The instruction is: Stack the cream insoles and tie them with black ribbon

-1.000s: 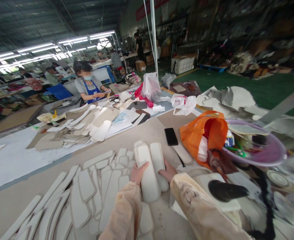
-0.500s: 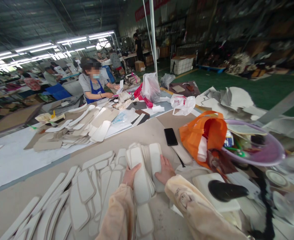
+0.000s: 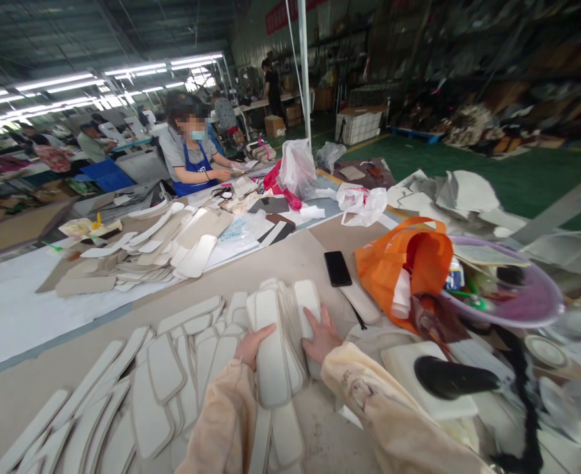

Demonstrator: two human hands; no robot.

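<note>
Our left hand (image 3: 252, 346) grips fanned off-white round-cornered oblong panels (image 3: 273, 359) (fingers mostly hidden), our right hand (image 3: 321, 337) splayed against the rightmost.

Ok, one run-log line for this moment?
left hand: grip on pale panels | right hand: fingers spread on rightmost panel | phone: beside orange bag

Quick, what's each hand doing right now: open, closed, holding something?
Left hand: closed on the left edge of a pale panel.
Right hand: open, spread over a neighbouring panel.
</note>
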